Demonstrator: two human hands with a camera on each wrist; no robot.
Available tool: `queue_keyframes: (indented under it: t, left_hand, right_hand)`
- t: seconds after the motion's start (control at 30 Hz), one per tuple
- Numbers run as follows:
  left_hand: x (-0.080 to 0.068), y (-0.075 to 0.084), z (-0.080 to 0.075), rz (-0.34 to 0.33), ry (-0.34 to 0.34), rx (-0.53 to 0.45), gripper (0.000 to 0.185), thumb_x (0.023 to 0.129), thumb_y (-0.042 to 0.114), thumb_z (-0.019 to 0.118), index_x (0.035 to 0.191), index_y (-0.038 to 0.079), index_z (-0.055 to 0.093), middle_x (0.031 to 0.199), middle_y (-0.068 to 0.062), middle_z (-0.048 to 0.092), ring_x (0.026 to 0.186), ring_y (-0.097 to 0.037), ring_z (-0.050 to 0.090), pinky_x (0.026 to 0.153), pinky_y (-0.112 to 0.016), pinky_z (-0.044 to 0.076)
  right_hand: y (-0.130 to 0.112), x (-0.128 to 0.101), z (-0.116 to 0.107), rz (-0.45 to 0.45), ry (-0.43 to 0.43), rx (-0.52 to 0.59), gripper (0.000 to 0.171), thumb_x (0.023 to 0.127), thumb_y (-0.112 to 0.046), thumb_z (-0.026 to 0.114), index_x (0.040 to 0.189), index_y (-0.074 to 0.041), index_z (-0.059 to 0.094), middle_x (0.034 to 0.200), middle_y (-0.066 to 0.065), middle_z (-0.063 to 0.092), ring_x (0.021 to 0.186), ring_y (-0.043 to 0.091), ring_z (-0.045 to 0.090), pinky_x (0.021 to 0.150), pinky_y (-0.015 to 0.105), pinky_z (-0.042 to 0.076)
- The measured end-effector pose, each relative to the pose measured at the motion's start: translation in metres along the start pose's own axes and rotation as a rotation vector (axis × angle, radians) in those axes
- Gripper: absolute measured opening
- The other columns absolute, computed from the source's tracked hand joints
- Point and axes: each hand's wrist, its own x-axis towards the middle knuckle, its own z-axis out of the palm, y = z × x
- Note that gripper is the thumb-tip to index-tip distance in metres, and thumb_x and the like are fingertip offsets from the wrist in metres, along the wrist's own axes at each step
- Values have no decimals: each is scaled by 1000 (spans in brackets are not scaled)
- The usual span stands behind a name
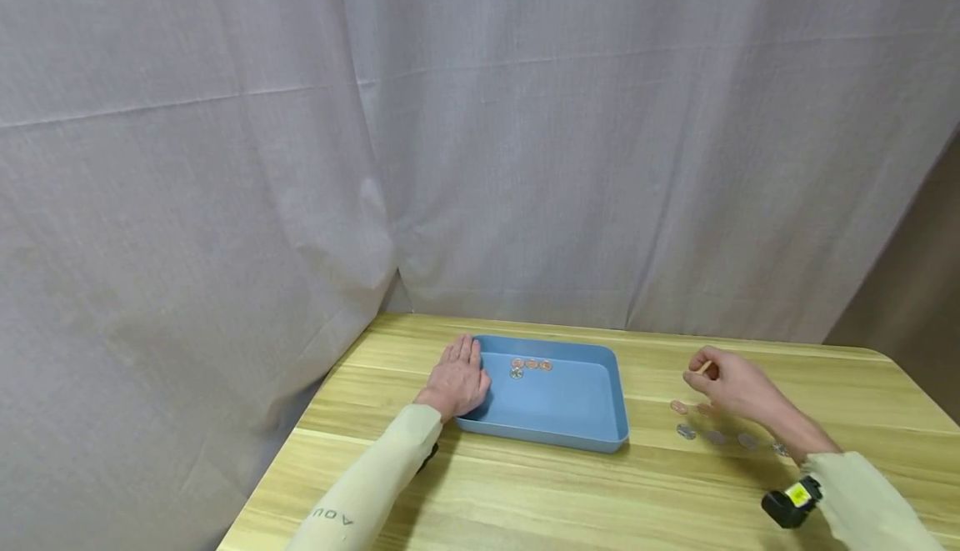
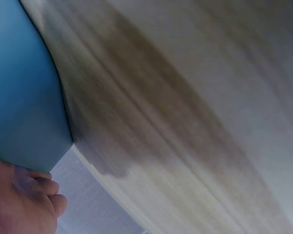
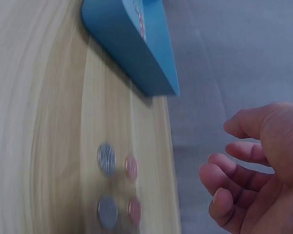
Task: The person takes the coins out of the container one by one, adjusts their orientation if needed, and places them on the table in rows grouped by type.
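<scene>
From the head camera, your left hand point(image 1: 457, 380) is lying flat, fingers straight, on the blue tray's point(image 1: 585, 430) nine o'clock rim. Your right hand point(image 1: 731, 386) is hovering at the tray's three o'clock, apparently pinching a coin point(image 1: 703, 367). More coins point(image 1: 684, 419) are lying beneath it. The left wrist view is showing only blur. The right wrist view is showing curled fingers point(image 3: 234, 168) above four coins.

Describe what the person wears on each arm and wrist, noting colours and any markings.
Both arms are covered by pale yellow-green sleeves. The left sleeve carries dark letters near the forearm, seen upside down. At the right sleeve cuff sits a small black device with a yellow label. The left hand and right hand are bare, without gloves.
</scene>
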Motion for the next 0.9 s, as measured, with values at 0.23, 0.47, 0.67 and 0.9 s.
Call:
queue_keyframes:
  t: [0.23,0.47,0.67,0.9]
  left_hand:
    - [1,0,1,1,4,3,63,103,37,24,156,2,22,164,-15,20,153,-27,18,125,-40,20]
    - [0,0,0,-3,-2,10,63,103,37,23,156,3,22,164,-15,19,153,-27,17,125,-40,20]
    - [0,0,-1,2,3,19,63,103,37,23,156,2,22,164,-15,18,153,-27,18,125,-40,19]
    - [-1,1,-1,-1,-8,15,63,103,37,23,156,3,22,165,-15,17,153,-27,17,125,-40,19]
  right_hand:
    - [-26,13,11,-9,-5,63,32,98,-32,58,107,-2,59,84,8,62,61,18,59,43,30,44]
    - [-46,28,25,-25,-19,116,36,97,-39,58,108,-4,60,85,11,65,63,20,64,54,30,49]
    - [-65,38,43,-38,-21,168,33,96,-33,61,108,-2,60,83,11,63,64,21,62,54,29,51]
    - [-80,47,68,-19,-48,219,28,95,-29,63,106,-4,58,77,7,59,57,20,60,50,28,47]
